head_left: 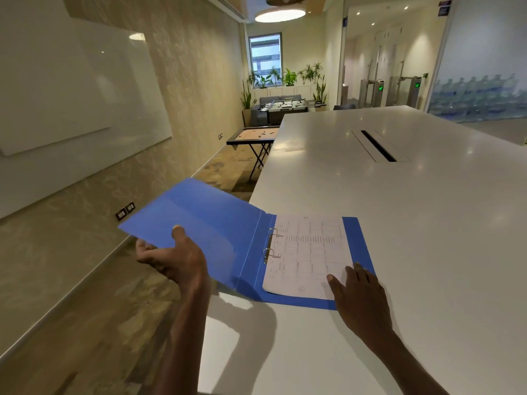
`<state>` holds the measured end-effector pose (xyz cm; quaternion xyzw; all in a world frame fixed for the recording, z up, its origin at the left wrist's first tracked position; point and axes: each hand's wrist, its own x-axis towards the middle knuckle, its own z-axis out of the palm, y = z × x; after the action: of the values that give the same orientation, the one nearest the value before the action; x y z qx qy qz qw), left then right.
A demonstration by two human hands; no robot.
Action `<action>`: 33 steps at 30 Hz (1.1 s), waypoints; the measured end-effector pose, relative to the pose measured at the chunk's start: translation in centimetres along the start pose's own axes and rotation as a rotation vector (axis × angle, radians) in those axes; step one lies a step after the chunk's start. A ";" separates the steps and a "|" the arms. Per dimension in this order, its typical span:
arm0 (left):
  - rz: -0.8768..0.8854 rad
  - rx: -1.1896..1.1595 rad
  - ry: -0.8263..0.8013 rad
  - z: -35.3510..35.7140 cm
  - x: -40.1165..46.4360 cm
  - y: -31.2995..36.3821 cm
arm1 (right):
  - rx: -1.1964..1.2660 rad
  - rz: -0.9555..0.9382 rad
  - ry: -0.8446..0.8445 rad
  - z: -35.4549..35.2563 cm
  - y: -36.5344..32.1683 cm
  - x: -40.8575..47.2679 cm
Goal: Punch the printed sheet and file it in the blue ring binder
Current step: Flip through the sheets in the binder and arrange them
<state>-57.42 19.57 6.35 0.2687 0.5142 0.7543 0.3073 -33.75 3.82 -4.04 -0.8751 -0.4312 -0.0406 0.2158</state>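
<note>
Blue ring binder (216,223), printed sheet (309,255) inside

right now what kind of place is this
Likely an office meeting or break room: a long white conference table with a cable slot, a wall whiteboard, and a foosball table at the far end.

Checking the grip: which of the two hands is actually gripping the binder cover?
The left hand, thumb over the raised blue cover; the right hand lies flat on the printed sheet.
</note>
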 end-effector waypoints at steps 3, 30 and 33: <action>0.083 -0.155 -0.017 0.7 -3.2 3.1 | 0.060 0.035 0.002 -0.2 -0.1 0.1; 0.335 0.679 -1.237 5.1 -13.9 -4.9 | 1.265 0.419 0.024 -4.0 4.4 -0.1; 0.389 0.721 -1.257 4.5 -14.0 -6.1 | 0.904 0.283 0.040 -3.7 4.3 -0.5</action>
<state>-43.70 13.65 0.82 0.8190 0.4002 0.2839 0.2974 -30.26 -0.38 -2.28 -0.7425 -0.2781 0.1642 0.5868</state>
